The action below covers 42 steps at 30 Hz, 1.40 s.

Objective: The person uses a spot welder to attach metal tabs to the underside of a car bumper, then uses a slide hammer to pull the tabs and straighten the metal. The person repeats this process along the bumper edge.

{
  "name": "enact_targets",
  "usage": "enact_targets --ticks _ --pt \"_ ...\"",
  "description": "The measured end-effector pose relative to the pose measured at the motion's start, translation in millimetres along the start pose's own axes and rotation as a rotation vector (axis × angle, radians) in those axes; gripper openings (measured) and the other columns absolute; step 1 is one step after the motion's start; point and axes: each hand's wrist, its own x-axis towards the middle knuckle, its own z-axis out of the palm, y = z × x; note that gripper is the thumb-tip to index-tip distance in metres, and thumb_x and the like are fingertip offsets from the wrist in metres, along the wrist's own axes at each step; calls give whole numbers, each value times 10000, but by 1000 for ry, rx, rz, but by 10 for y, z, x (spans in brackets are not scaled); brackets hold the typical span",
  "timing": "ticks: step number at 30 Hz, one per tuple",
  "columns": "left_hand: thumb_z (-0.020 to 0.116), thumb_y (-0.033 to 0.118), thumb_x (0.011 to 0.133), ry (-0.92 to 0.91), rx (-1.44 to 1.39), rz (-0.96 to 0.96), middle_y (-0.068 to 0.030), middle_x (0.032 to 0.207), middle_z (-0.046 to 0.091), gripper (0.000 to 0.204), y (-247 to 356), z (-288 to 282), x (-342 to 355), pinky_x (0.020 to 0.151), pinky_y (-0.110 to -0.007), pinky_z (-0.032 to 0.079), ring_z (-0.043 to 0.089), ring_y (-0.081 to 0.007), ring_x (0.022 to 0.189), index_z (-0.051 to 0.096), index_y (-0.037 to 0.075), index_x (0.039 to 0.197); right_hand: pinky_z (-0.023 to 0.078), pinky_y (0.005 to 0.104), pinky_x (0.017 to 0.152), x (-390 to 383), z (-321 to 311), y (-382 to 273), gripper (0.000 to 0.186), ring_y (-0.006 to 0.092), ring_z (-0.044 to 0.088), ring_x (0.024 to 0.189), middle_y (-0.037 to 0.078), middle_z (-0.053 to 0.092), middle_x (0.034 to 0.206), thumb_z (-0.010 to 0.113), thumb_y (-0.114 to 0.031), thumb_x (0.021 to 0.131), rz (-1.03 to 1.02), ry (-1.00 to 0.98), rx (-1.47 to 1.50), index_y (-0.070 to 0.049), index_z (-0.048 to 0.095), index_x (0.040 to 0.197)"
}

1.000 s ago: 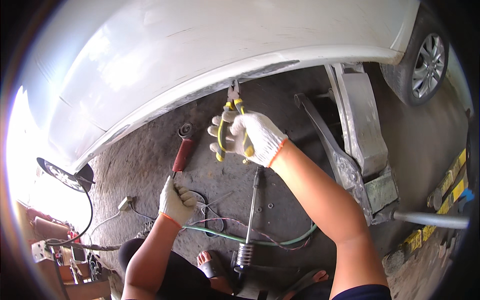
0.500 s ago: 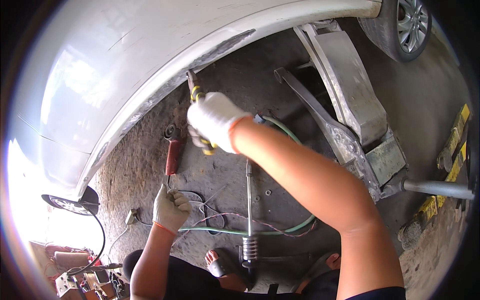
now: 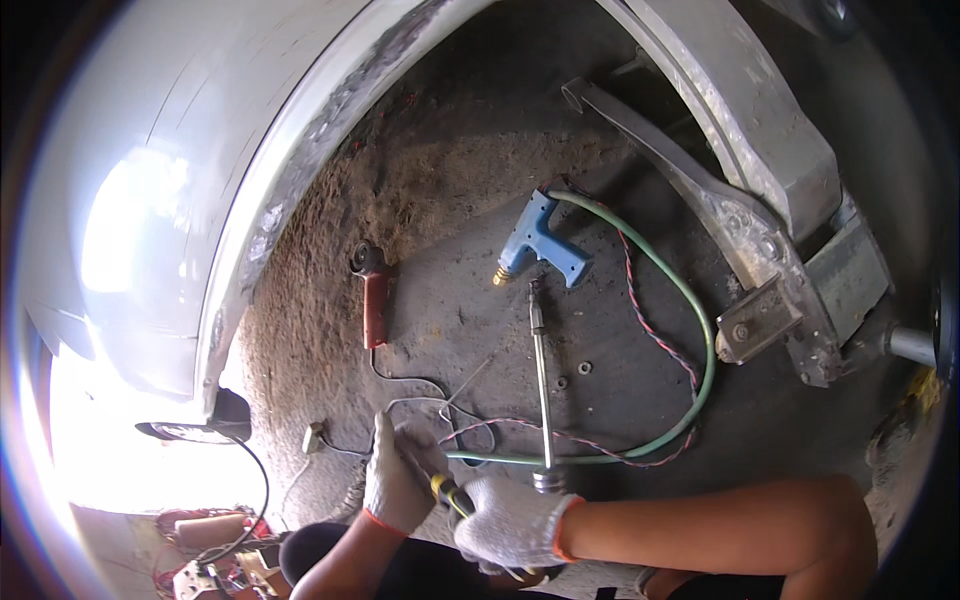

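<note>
My right hand [image 3: 515,522], in a white knit glove, is closed round the yellow-and-black handles of a pair of pliers [image 3: 449,493], low in front of me. The tool's dark jaws point up and left into my left hand [image 3: 397,480]. That hand, gloved too, has its thumb side raised and its other fingers curled by the jaws; whatever lies in them is hidden. Beyond both hands a metal rod tool [image 3: 541,380] with a coiled or ribbed end lies on the ground. A blue pistol-shaped gun [image 3: 540,243] with a brass tip rests past it.
To the left runs the white car's scraped sill [image 3: 262,232]. A red angle grinder [image 3: 375,305] lies on the rough floor, its cord trailing to a plug [image 3: 313,437]. A green hose [image 3: 708,345] and twisted wires loop right, near a metal frame arm [image 3: 690,180]. Two nuts or washers [image 3: 584,368] lie mid-floor.
My right hand has drawn the pliers back from the car's sill, down to my left hand. The left hand has shifted right and lower. The view has turned, uncovering the blue gun.
</note>
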Motion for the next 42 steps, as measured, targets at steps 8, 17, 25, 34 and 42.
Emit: enact_targets --ticks 8,17,25,34,42 --pt "370 546 1045 381 11 180 2 568 412 517 -55 -129 -191 464 -307 381 407 -163 458 519 128 780 525 366 560 66 -78 -85 173 203 647 641 109 652 743 586 -119 850 83 -244 -246 9 634 957" --pt "505 354 1033 210 -799 -125 58 684 442 280 -89 -767 -228 511 -233 367 412 -70 560 562 125 884 527 464 678 337 -956 88 229 321 683 866 183 668 949 574 -191 886 -152 672 -1196 -35 692 1008" --pt "470 250 1039 167 -738 -14 22 878 584 217 -136 -533 -247 644 -267 444 537 -99 730 598 90 968 502 461 598 460 -1730 -285 322 292 604 991 102 620 1111 572 -241 944 295 834 -1636 -67 660 1199" --pt "541 149 982 166 -407 -4 -78 897 673 313 -292 -642 -84 735 -368 550 669 -231 811 551 29 1272 531 460 655 -5 -1905 -625 346 277 596 1108 55 642 1224 657 -153 866 597 422 -1451 -92 697 1204" --pt "470 311 1051 -280 -706 -262 61 657 414 301 -178 -378 33 460 -241 313 360 -67 507 566 100 859 519 458 646 -158 -2020 -200 309 288 593 1079 90 631 1175 570 -177 919 607 765 -1578 -118 692 1197"
